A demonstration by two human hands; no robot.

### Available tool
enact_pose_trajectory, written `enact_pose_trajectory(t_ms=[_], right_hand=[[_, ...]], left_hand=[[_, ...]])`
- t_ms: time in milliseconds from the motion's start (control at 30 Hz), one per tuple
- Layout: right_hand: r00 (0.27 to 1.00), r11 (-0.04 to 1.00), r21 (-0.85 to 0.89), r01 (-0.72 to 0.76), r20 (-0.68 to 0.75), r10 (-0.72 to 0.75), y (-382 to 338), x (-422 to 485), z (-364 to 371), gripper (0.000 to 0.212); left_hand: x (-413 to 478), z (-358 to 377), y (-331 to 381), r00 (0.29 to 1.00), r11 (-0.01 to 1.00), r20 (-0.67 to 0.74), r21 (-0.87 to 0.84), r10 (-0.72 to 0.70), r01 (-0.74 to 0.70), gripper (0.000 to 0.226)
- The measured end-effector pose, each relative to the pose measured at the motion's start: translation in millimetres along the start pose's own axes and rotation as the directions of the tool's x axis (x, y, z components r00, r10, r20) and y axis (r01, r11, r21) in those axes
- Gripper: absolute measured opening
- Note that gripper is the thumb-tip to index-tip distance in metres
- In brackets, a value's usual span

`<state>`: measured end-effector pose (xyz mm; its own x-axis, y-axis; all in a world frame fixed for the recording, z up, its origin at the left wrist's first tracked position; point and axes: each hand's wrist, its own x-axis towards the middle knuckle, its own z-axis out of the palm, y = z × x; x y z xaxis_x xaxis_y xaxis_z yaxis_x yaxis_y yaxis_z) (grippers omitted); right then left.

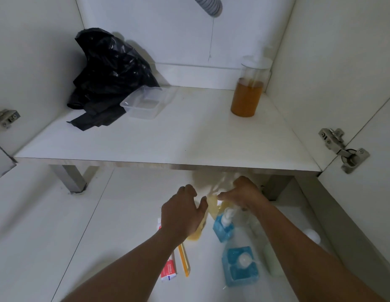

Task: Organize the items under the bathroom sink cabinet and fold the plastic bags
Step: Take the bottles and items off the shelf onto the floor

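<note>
Both hands are low in front of the cabinet, over the floor tiles. My right hand (242, 192) pinches a thin yellowish plastic bag (212, 202), which is blurred. My left hand (184, 209) hovers beside the bag with its fingers loosely curled, and I cannot tell whether it touches it. A crumpled black plastic bag (109, 73) lies at the back left of the cabinet shelf (178, 138). Next to it sits a clear plastic container (146, 103). A tall clear dispenser of amber liquid (247, 92) stands at the back right.
On the floor below my arms lie two blue soap bottles (222, 227) (240, 267), a toothpaste tube (169, 272), an orange stick (184, 260) and a yellow bottle (195, 235). A grey drain hose (209, 5) hangs at the top. Door hinges (342, 149) stick out on both sides.
</note>
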<state>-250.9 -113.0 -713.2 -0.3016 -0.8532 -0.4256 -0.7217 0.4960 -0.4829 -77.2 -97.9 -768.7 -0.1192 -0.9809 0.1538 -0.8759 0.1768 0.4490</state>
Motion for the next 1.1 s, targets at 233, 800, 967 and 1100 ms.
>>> enact_pose_trajectory(t_ms=[233, 800, 967, 1100], right_hand=[[0.987, 0.991, 0.024, 0.129, -0.101, -0.126, -11, -30, -48, 0.029], [0.853, 0.921, 0.276, 0.274, -0.512, -0.1, -23, 102, -125, 0.083], [0.849, 0.888, 0.336, 0.315, -0.517, -0.106, -38, 155, -146, 0.103], [0.845, 0.863, 0.289, 0.414, -0.474, -0.246, -47, 176, -151, 0.108]], left_hand=[[36, -56, 52, 0.87, 0.873, -0.345, -0.213, 0.353, -0.439, 0.017], [208, -19, 122, 0.977, 0.97, 0.138, -0.205, 0.16, -0.13, 0.094], [258, -13, 134, 0.971, 0.967, 0.197, -0.24, 0.134, -0.085, 0.141], [284, -2, 125, 0.971, 0.969, 0.169, -0.211, 0.167, -0.13, 0.161]])
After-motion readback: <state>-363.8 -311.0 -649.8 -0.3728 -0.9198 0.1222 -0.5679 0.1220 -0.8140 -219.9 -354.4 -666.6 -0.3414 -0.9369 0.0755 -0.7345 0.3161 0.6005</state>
